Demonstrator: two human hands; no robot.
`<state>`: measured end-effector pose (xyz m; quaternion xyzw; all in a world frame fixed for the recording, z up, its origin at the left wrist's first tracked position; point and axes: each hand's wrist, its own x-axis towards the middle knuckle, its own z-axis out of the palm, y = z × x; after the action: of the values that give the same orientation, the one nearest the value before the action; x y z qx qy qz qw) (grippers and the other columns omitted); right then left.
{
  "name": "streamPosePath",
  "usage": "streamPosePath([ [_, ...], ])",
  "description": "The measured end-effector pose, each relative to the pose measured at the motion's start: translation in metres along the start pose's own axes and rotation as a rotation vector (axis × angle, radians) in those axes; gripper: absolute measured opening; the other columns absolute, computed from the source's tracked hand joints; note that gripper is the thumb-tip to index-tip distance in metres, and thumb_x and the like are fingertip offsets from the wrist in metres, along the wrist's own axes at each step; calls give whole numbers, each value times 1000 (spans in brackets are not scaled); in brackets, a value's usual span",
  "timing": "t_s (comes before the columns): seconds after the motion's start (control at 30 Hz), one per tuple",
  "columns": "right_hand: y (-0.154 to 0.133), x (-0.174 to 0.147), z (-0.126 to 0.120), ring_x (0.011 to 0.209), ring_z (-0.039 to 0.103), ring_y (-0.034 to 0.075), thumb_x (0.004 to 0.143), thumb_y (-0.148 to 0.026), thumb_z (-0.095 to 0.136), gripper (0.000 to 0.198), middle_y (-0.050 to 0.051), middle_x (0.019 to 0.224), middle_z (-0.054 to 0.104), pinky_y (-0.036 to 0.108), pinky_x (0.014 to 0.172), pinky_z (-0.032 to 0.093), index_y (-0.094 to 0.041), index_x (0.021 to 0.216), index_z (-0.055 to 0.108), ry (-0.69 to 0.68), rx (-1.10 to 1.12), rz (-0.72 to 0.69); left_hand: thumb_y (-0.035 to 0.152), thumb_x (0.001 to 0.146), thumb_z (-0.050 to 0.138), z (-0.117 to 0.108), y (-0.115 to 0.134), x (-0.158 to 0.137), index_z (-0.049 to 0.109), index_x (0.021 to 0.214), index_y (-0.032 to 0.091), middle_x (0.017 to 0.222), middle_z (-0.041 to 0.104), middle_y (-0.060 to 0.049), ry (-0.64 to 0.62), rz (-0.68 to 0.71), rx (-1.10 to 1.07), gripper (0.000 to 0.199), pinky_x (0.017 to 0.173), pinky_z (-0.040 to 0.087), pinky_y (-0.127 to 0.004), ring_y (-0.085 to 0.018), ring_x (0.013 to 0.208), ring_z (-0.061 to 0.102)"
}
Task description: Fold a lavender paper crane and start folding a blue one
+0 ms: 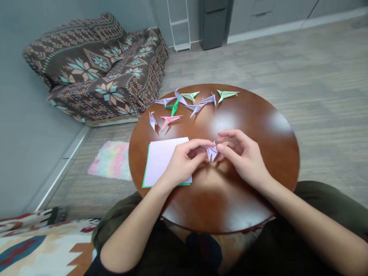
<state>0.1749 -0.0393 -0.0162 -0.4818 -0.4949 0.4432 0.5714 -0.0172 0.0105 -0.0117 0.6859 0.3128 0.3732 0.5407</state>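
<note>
Left hand (184, 161) pinches folded purple paper (212, 153), likely keeping it still. Right hand (244, 158) half curled, cannot tell if gripping. Paper birds (196, 109) farther off, maybe for room.

1. Table (277, 161): centre of the frame; round, brown, glossy.
2. Sofa (86, 73): upper left; draped with a cover (115, 90) in dark brown, turquoise and pale pink, star motifs.
3. Rug (110, 161): left of centre; pastel, fluffy, flat on the floor (330, 76), which is grey and streaked.
4. Rack (182, 46): top centre; white, narrow, upright.
5. Cabinet (214, 28): just right of the rack; dark grey.
6. Cupboards (278, 15): upper right; grey fronts, pale skirting (287, 27) below.
7. Cloth (54, 245): lower left corner; white, multicoloured pattern.
8. Wall (23, 145): left edge; grey-blue.
</note>
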Motion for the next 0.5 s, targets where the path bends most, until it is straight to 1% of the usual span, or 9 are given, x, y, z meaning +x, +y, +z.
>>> streamPosePath([
  [0.07,2,3,0,61,64,13,75,-44,91,51,3,95,71,30,56,55,-20,112,66,-41,109,165,19,90,72,1,1,0,77,113,18,107,81,-7,-21,-21,6,23,88,56,-27,-18,96,75],
  [0.1,3,5,0,61,63,12,72,-45,93,55,3,95,71,28,54,53,-19,111,67,-62,141,215,20,89,74,1,1,0,75,115,18,104,81,-6,-30,-38,-2,26,85,56,-27,-18,92,75],
  [0.17,4,7,-2,64,63,12,69,-45,94,54,4,96,73,27,54,51,-18,108,68,-71,174,263,23,89,76,1,2,0,72,119,17,95,80,-5,-37,-75,-21,31,79,54,-26,-16,85,73],
  [0.23,4,9,-2,71,68,15,69,-43,95,53,4,96,75,29,63,55,-18,108,69,-63,176,281,22,88,76,1,3,0,69,118,17,91,79,-4,-27,-91,-23,31,74,52,-25,-15,79,71],
  [0.3,2,9,-3,80,72,18,68,-42,96,53,5,95,78,33,75,58,-19,108,71,-87,171,291,21,89,74,1,4,0,67,117,17,90,79,-4,-16,-93,-20,29,73,50,-25,-14,76,69],
  [0.37,1,10,-3,83,73,19,67,-42,96,47,5,90,78,34,81,58,-18,100,73,-105,153,275,22,89,74,1,4,1,65,116,18,90,79,-4,0,-99,-21,28,72,50,-25,-14,74,68],
  [0.4,1,10,-3,81,72,19,66,-42,96,43,4,86,78,33,79,57,-18,93,73,-99,133,255,24,89,75,0,4,1,65,115,18,88,79,-4,13,-102,-19,28,73,50,-25,-14,74,69],
  [0.5,2,9,-4,64,65,15,68,-42,95,35,2,71,73,28,62,52,-19,74,69,-51,70,222,28,86,79,-1,5,2,67,104,17,83,77,-3,68,-102,9,24,74,51,-26,-16,76,70],
])
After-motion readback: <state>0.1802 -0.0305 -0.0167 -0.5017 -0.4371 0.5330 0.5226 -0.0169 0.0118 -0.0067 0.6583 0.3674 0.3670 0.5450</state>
